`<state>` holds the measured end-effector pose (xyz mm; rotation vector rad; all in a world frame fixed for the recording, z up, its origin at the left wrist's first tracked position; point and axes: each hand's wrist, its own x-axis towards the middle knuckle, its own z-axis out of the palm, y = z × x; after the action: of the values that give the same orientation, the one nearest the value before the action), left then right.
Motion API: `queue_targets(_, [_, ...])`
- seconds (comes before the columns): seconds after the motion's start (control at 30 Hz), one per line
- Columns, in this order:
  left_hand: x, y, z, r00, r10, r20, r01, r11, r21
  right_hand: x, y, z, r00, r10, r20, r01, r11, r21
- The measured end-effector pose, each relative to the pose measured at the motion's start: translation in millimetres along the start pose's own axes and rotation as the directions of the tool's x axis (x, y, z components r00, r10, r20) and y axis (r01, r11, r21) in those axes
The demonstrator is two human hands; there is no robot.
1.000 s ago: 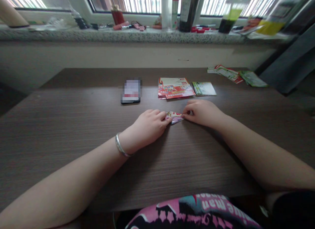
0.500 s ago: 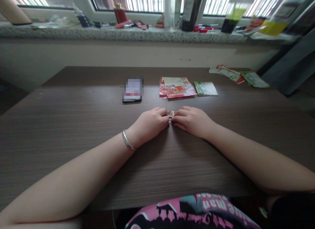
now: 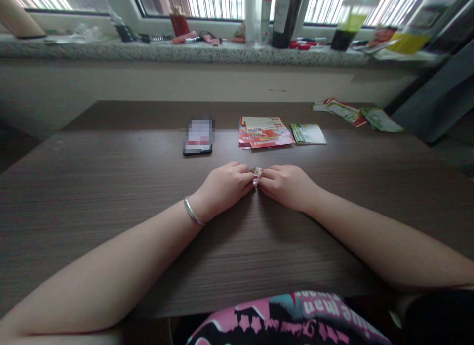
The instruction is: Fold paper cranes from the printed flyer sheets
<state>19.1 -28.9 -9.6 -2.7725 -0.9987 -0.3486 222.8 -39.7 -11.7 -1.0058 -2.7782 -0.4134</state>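
Between my two hands, just above the tabletop, is a small crumpled piece of printed paper [image 3: 256, 173], white with red and yellowish patches. My left hand [image 3: 230, 186], with a silver bangle [image 3: 192, 211] at its wrist, is closed on the paper's left side. From the right, my right hand [image 3: 284, 185] pinches the other side with bent fingers. Most of the paper is hidden by the fingers, and its exact kind is too small to make out.
Beyond my hands lie a phone [image 3: 198, 137], a stack of red and cream leaflets [image 3: 265, 132] and a green-white packet [image 3: 308, 134]. More printed packets [image 3: 348, 112] rest at the table's far right. Bottles and small items line the granite windowsill [image 3: 155, 51].
My right hand has shifted slightly down, its fingers drawn closer together on the paper. A little more of the paper shows. My left hand is almost unmoved.
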Motion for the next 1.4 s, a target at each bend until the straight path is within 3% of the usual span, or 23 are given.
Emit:
queue_targets(0.3, [-1,-3,5.4,1.000,-0.005,-0.025,0.006,1.000,0.008,-2,5,8,0.993,0.075,-0.090,-0.068,0.995,0.080])
queue_targets(0.6, [0,0,6.2,0.999,0.014,-0.052,-0.013,1.000,0.024,1,4,3,0.989,0.151,0.002,-0.148,0.970,0.192])
queue_targets(0.9, [0,-4,5.7,1.000,0.003,-0.009,-0.003,0.999,-0.033,3,4,3,0.989,0.142,0.026,-0.145,0.979,0.144])
queue_targets(1.07, [1,-6,4.4,1.000,0.010,0.021,-0.008,0.995,-0.097,5,-2,-1,0.961,0.267,0.078,-0.276,0.950,0.149])
queue_targets(1.4, [1,-11,5.5,1.000,0.005,0.003,-0.005,0.978,-0.210,8,12,10,0.950,0.275,0.148,-0.312,0.846,0.432])
